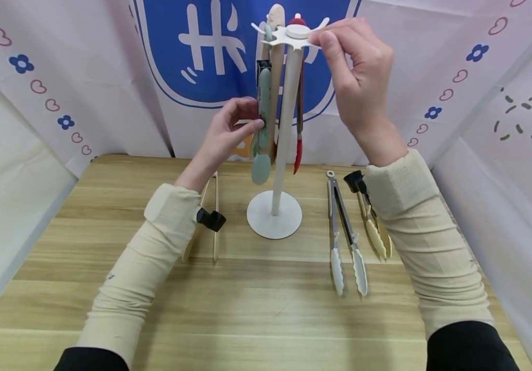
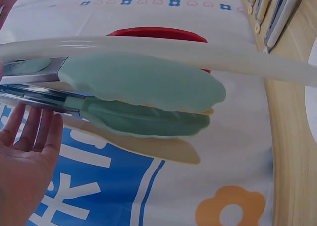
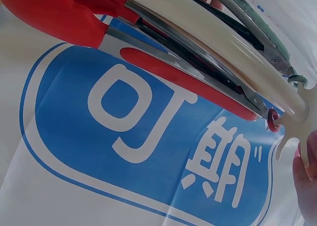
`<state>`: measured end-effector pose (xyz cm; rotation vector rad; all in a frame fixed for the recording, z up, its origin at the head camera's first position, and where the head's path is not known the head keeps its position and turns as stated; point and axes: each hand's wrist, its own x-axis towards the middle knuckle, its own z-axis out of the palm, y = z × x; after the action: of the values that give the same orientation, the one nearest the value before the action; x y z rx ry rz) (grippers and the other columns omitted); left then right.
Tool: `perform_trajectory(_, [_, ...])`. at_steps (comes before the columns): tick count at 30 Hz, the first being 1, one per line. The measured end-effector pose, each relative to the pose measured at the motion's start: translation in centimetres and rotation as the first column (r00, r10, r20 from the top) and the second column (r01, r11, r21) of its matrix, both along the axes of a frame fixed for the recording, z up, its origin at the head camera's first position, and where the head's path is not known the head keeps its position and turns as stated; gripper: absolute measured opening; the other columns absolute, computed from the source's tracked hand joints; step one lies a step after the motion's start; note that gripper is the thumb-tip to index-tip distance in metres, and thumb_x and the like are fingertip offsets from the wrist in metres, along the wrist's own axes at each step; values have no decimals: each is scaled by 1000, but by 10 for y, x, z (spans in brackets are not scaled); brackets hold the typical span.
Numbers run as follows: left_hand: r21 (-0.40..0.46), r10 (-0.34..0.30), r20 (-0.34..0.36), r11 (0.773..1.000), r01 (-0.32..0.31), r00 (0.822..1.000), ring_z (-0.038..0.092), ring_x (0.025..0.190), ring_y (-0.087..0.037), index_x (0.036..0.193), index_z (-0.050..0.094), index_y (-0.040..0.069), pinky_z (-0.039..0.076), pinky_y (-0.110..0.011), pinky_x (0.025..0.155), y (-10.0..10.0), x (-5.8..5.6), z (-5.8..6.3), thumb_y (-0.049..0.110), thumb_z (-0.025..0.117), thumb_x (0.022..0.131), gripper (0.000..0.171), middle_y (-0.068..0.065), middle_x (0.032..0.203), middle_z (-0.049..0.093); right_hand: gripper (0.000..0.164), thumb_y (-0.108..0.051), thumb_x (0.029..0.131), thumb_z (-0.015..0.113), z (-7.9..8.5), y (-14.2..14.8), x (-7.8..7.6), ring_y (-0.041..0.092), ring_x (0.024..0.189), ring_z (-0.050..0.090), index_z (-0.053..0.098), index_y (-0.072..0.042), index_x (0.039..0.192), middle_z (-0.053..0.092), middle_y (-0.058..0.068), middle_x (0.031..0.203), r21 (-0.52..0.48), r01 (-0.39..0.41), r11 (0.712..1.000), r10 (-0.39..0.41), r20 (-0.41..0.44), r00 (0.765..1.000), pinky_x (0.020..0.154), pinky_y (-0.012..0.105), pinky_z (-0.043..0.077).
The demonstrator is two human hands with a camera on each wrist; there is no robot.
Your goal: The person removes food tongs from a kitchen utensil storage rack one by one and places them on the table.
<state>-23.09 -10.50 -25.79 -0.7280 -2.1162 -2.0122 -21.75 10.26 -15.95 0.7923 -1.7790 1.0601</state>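
One pair scalloped green-and-steel tongs (image 2: 141, 82), left hand (image 1: 230, 123) pinching handle (image 1: 264, 98)

Tabletop (image 1: 266, 319) below my left hand (image 1: 231, 126) and right hand (image 1: 363, 72): bright, evenly lit, soft shadows smudging the wood near my sleeves (image 1: 138, 278).
Backdrop (image 1: 131, 129) behind my hands: pale, gently lit, faint shading along its creases.
White stand (image 1: 286, 129) between my hands: a glossy streak along its pole in my left wrist view; the pole bows in both wrist views, probably lens distortion.
Green tongs (image 2: 143, 82) beside my left hand: dimmer, greyish light there, detail slightly soft.
Red tongs (image 3: 64, 18) in my right wrist view: strong colour, thin glints along the metal.
Side wall (image 1: 502, 170) beyond my right arm: whitish, stretched toward the frame edge.
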Motion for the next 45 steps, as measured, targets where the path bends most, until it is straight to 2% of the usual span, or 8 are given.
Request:
perform_trajectory(11, [18, -20, -6, 1000, 20, 1000, 49, 103, -23, 122, 43, -3, 42, -32, 94, 8, -3, 1, -2, 63, 81, 45, -11, 109, 51, 19, -2, 89, 52, 0, 1, 1, 7, 90, 54, 70, 4, 86, 67, 12, 87, -3, 2, 1000, -2, -2, 1000, 82, 21, 41])
perform_trajectory(18, [17, -16, -35, 1000, 16, 999, 50, 98, -22, 118, 45, -3, 44, -32, 92, 10, -4, 1, -3, 64, 78, 44, -8, 105, 51, 19, -3, 89, 52, 0, 1, 0, 6, 89, 54, 70, 4, 85, 67, 12, 87, -14, 2, 1000, -2, -3, 1000, 81, 21, 42])
perform_trajectory(24, [12, 8, -75, 1000, -7, 997, 51, 93, -19, 115, 48, -4, 47, -32, 88, 9, -2, 0, -4, 65, 77, 41, -6, 101, 52, 19, -3, 89, 52, 0, 0, 0, 6, 89, 54, 70, 4, 85, 66, 12, 87, -12, -2, 1000, 2, 2, 1000, 81, 21, 42])
perform_trajectory(31, [-27, 60, -177, 997, -66, 982, 56, 86, -18, 112, 51, -8, 51, -31, 81, 6, 0, -1, -4, 68, 76, 40, -5, 95, 56, 19, -4, 89, 52, 0, 0, 0, 4, 89, 53, 70, 4, 86, 66, 12, 88, -2, 5, 1000, -5, 9, 1000, 81, 20, 41])
perform_trajectory(36, [-31, 77, -194, 996, -84, 978, 56, 85, -17, 112, 51, -7, 51, -32, 80, 6, 0, -2, -2, 69, 76, 40, -3, 95, 57, 20, -4, 89, 52, 0, 0, 0, 6, 89, 54, 70, 4, 86, 67, 12, 88, 1, 9, 1000, -9, 11, 1000, 82, 20, 41])
perform_trajectory(45, [46, 104, -134, 994, -98, 986, 55, 86, -19, 110, 53, -3, 50, -32, 83, 5, 3, 3, -2, 69, 76, 38, -6, 93, 58, 20, -5, 90, 52, 0, -1, 1, 9, 89, 55, 70, 3, 86, 67, 12, 87, 8, 19, 1000, -19, 11, 1000, 82, 20, 41])
